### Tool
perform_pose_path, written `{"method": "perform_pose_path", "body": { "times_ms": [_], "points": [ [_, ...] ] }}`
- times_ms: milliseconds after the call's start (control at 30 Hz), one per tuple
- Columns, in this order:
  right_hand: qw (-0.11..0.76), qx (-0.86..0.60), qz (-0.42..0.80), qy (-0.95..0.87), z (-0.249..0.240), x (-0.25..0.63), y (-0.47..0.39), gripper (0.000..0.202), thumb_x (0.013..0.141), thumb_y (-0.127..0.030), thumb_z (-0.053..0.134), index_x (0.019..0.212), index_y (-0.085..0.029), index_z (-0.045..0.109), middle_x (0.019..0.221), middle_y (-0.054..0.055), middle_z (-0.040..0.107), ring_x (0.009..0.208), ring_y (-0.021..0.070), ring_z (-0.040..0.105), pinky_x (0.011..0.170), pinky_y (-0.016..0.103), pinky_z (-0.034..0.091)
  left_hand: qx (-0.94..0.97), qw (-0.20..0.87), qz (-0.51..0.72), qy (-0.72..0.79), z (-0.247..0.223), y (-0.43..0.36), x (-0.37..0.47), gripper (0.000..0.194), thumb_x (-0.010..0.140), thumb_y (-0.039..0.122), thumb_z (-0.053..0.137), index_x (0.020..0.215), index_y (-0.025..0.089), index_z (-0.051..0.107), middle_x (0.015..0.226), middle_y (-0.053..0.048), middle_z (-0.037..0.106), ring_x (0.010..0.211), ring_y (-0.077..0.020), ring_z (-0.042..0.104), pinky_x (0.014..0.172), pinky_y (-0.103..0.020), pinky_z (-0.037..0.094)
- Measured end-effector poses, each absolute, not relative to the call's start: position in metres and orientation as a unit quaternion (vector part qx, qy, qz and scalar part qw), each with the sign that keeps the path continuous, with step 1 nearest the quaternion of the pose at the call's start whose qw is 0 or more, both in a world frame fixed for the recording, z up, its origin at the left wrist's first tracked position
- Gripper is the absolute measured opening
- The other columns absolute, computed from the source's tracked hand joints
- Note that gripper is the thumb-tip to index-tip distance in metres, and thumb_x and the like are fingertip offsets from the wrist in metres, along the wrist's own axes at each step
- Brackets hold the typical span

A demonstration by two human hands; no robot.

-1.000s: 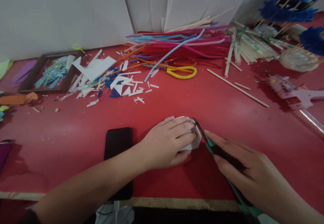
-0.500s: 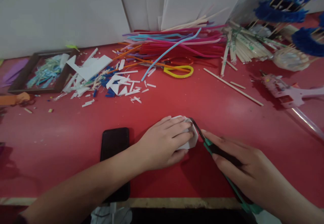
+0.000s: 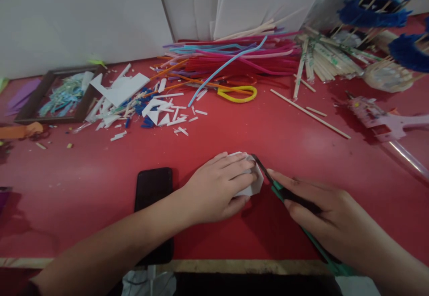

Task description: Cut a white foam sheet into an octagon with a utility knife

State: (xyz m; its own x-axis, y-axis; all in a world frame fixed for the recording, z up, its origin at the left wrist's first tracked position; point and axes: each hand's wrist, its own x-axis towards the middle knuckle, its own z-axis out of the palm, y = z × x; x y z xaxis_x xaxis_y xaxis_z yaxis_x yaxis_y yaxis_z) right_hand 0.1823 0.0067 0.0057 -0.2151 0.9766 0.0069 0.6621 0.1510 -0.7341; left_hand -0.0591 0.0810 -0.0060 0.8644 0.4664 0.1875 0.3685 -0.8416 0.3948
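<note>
A small white many-sided piece [image 3: 257,186], perhaps board, lies on the red table, partly hidden by my left hand [image 3: 224,184]. The fingers of that hand bend over the top of the piece, with the thumb along its near side, holding it down. My right hand [image 3: 318,215] is closed around a cutting tool [image 3: 279,190] with a green and black handle; its exact kind is not clear. The tool's thin dark blade [image 3: 262,165] points up and left, its tip at the piece's far right edge. Under my left forearm a black phone [image 3: 153,184] is partly covered.
White scraps [image 3: 164,110] litter the table at left, before a dark frame [image 3: 25,113]. Behind lie colourful pipe cleaners [image 3: 234,59] and yellow-handled scissors [image 3: 237,98]. Wooden sticks [image 3: 310,114], a pink glue gun [image 3: 377,115] and blue fringed pieces [image 3: 372,15] are at right.
The view has shifted very slightly. Both hands, the white piece and the tool keep nearly the same positions, and the blade tip stays at the piece's edge.
</note>
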Motion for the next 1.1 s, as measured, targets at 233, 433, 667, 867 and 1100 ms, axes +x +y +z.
{"method": "perform_pose_path", "body": {
  "times_ms": [233,433,667,867,1100],
  "points": [
    [0.267,-0.576,0.317,-0.705,0.006,0.182,0.007,0.045,0.093,-0.023,0.048,0.131,-0.02,0.073,0.102,0.007,0.082,0.1,0.021,0.079,0.077,0.027,0.065,0.95,0.179,0.124,0.225,-0.004,0.081,-0.058,0.031,0.098,0.03,0.055,0.124,0.015,0.065,0.146,-0.014,0.063,0.145,-0.0298,0.05,0.12,-0.05,0.042],
    [0.27,-0.581,0.309,-0.703,0.005,0.177,0.008,0.046,0.092,-0.022,0.049,0.13,-0.021,0.074,0.101,0.006,0.082,0.097,0.0218,0.079,0.075,0.029,0.065,0.95,0.178,0.127,0.222,-0.005,0.081,-0.059,0.034,0.099,0.03,0.055,0.127,0.014,0.064,0.145,-0.015,0.063,0.145,-0.0312,0.05,0.119,-0.051,0.043],
    [0.265,-0.581,0.293,-0.711,0.008,0.173,0.008,0.047,0.092,-0.019,0.047,0.131,-0.022,0.073,0.084,0.005,0.078,0.09,0.0221,0.078,0.066,0.027,0.063,0.951,0.174,0.133,0.216,-0.004,0.082,-0.058,0.033,0.098,0.029,0.055,0.125,0.013,0.065,0.144,-0.015,0.064,0.144,-0.0306,0.051,0.12,-0.049,0.043],
    [0.247,-0.593,0.292,-0.708,0.007,0.17,0.005,0.05,0.092,-0.021,0.048,0.136,-0.023,0.071,0.081,0.005,0.077,0.077,0.0206,0.077,0.059,0.027,0.061,0.95,0.178,0.13,0.22,-0.005,0.081,-0.059,0.033,0.099,0.028,0.052,0.127,0.014,0.063,0.143,-0.016,0.064,0.145,-0.0305,0.051,0.119,-0.051,0.043],
    [0.24,-0.6,0.267,-0.715,0.009,0.166,0.007,0.048,0.09,-0.021,0.046,0.13,-0.016,0.072,0.075,0.004,0.073,0.067,0.0184,0.073,0.058,0.027,0.059,0.952,0.177,0.123,0.219,-0.006,0.081,-0.059,0.034,0.099,0.028,0.055,0.128,0.013,0.062,0.143,-0.017,0.063,0.145,-0.0332,0.049,0.118,-0.055,0.044]
  ]
}}
